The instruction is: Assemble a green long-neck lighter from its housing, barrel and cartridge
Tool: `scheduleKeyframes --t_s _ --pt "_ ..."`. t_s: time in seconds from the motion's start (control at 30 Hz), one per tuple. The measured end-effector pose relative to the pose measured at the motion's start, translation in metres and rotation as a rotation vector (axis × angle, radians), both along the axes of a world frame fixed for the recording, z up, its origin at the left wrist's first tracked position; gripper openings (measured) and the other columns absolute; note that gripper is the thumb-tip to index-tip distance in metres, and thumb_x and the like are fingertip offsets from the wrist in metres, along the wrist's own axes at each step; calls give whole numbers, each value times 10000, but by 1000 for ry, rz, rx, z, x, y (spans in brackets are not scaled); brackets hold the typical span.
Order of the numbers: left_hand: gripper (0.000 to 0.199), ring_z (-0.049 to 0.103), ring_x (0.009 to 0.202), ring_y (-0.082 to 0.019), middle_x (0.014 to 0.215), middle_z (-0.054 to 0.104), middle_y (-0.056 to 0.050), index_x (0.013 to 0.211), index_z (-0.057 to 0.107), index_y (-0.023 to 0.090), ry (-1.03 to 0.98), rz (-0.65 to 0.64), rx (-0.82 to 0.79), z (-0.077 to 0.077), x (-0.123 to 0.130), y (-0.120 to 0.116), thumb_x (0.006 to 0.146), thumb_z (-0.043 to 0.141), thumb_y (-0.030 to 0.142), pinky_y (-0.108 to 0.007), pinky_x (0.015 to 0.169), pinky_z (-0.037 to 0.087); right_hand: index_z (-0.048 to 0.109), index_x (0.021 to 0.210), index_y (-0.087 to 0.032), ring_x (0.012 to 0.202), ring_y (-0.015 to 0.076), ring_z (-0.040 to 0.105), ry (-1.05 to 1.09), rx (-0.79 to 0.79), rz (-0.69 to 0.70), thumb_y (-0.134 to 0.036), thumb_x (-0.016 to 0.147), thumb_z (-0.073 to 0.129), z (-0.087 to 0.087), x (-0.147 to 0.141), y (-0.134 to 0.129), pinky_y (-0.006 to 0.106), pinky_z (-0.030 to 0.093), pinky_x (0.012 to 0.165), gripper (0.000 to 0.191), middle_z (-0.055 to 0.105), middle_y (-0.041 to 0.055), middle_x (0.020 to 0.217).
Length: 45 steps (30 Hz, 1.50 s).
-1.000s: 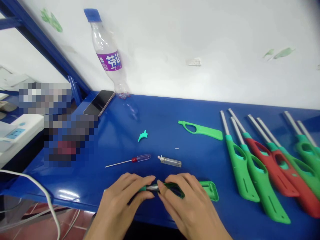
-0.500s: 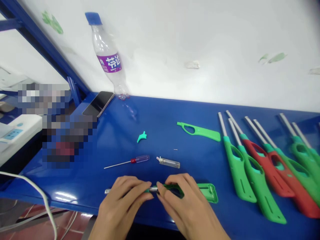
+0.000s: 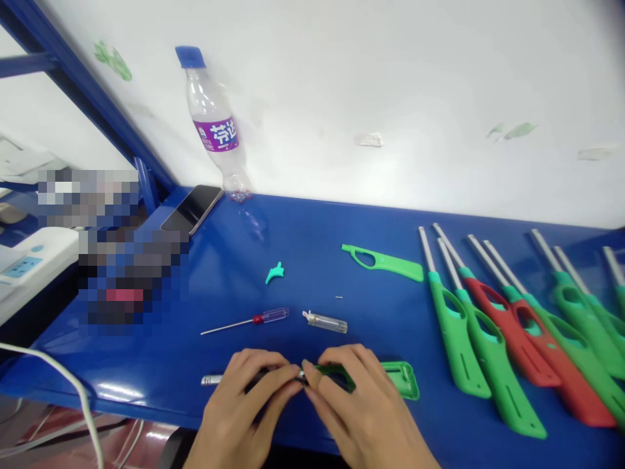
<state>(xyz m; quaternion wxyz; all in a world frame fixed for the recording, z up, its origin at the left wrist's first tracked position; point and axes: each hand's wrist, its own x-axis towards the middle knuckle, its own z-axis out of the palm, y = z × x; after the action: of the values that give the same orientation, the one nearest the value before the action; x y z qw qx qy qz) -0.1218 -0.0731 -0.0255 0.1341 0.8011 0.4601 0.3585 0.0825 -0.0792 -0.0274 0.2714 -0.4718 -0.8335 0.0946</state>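
Note:
My left hand (image 3: pixel 249 397) is closed around the metal lighter tube (image 3: pixel 211 380), whose slotted end sticks out to the left. My right hand (image 3: pixel 364 397) is closed over the front of a green lighter casing half (image 3: pixel 401 379); its hollow rear end shows past the knuckles. Both hands' fingertips meet at a small metallic part, mostly covered by the fingers. Just beyond the hands lie a clear fuel tank (image 3: pixel 327 323) and a screwdriver (image 3: pixel 263 318). Farther back are a teal trigger (image 3: pixel 275 273), a tiny screw (image 3: pixel 338 298) and the other green casing half (image 3: pixel 385 262).
Several assembled green and red lighters (image 3: pixel 508 332) lie along the right side. An upright plastic bottle (image 3: pixel 215 130) and a phone (image 3: pixel 193 208) are at the back left. A white cable (image 3: pixel 63 365) hangs over the blue table's (image 3: pixel 146 365) left end.
The fingertips of both hands have drawn closer together, covering more of the metal between them. The view has shifted slightly; the loose parts lie as before.

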Motion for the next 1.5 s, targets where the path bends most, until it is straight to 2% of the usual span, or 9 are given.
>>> scheduleKeyframes --t_s 0.13,0.23,0.37,0.5,0.67,0.93,1.23,1.37,1.5 --pt "222 662 923 -163 1019 682 -38 1099 722 230 22 -10 -5 -3 -1 -2 1006 587 81 -284 809 569 729 1177 -226 918 216 704 74 119 -38 -188 1033 571 7 2 -2 465 488 999 217 747 49 1019" --pt "250 658 965 -166 1055 673 -36 1145 714 242 39 -15 -25 -4 -3 -3 1004 592 75 -298 841 563 729 1174 -251 935 201 722 135 165 -44 -203 978 664 15 16 -8 449 450 1082 212 761 30 1032" --pt "234 659 983 -177 1061 671 -37 1125 723 244 18 1 -22 -4 -1 -3 993 612 86 -313 856 564 717 1170 -253 921 224 735 72 146 -46 -326 985 698 15 45 -20 412 554 969 200 754 45 987" --pt "217 652 992 -184 1071 661 -44 1109 727 241 16 4 -37 -4 0 -3 988 622 95 -323 857 566 705 1191 -236 936 242 743 -37 87 -76 -447 1024 640 3 65 -32 358 613 820 277 753 69 995" --pt "236 634 1000 -182 1078 642 -49 1133 708 244 17 0 -38 -5 1 -4 988 620 79 -328 862 559 714 1041 -228 891 216 728 24 51 -27 -264 1025 655 -4 68 -36 341 608 862 70 736 46 909" --pt "237 606 1012 -186 1089 622 -54 1142 695 233 2 -4 -34 -8 1 -5 992 611 68 -337 858 542 727 1100 -201 892 198 720 -2 54 66 -154 1042 584 5 75 -32 342 588 898 161 760 44 951" --pt "252 590 1010 -169 1093 610 -41 1142 688 225 11 -15 -27 -8 1 -4 984 616 42 -322 877 512 720 1103 -213 794 186 683 132 77 -168 -206 1085 541 -2 54 -27 330 532 753 180 727 49 917" --pt "221 596 1001 -170 1082 616 -40 1127 696 219 10 -12 -12 -8 1 -4 997 610 61 -326 872 514 724 1049 -224 776 184 682 97 75 -161 -267 1092 544 2 53 -23 333 508 748 190 724 39 912" --pt "225 597 1001 -171 1080 619 -41 1125 698 219 4 -11 -7 -8 1 -4 1001 602 59 -326 865 514 730 1041 -210 776 180 662 121 50 -126 -195 1082 545 0 57 -25 325 484 717 190 710 49 917"
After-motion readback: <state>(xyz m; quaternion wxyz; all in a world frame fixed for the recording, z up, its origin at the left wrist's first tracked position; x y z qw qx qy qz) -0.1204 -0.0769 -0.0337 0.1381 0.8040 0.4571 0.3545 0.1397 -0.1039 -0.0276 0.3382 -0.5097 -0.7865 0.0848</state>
